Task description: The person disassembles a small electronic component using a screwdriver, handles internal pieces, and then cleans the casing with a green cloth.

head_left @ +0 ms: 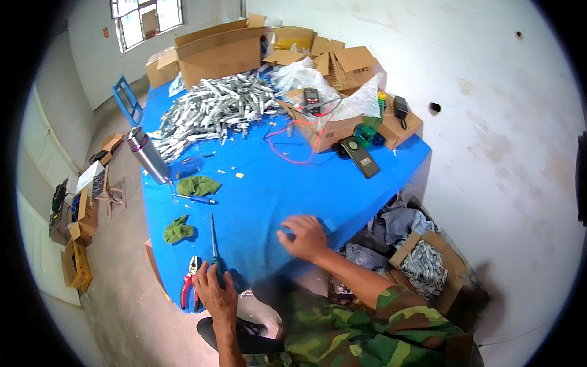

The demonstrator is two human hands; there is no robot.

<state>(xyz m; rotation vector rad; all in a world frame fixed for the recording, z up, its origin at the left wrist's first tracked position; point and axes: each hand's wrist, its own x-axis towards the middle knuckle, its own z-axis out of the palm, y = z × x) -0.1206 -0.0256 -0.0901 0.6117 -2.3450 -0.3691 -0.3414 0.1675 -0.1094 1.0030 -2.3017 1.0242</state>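
My left hand (216, 296) is at the near edge of the blue-covered table, with its thumb and fingers around the dark handle of a screwdriver (214, 235). The shaft points away from me. Just left of that hand lie pliers (190, 281) with red and black handles. My right hand (304, 237) hovers over the cloth to the right, slightly blurred, thumb apart from loosely bent fingers, and nothing shows in it. Beyond the pliers are a crumpled green cloth (178, 230), a blue-handled screwdriver (195, 199) and a second green cloth (199, 185).
A large pile of grey-white slim parts (214, 107) covers the far table, backed by cardboard boxes (220, 55). A steel flask (148, 156) stands at left. At right are a multimeter (312, 98), a green bottle (368, 129) and a dark flat device (361, 158). Below sits an open carton (425, 269).
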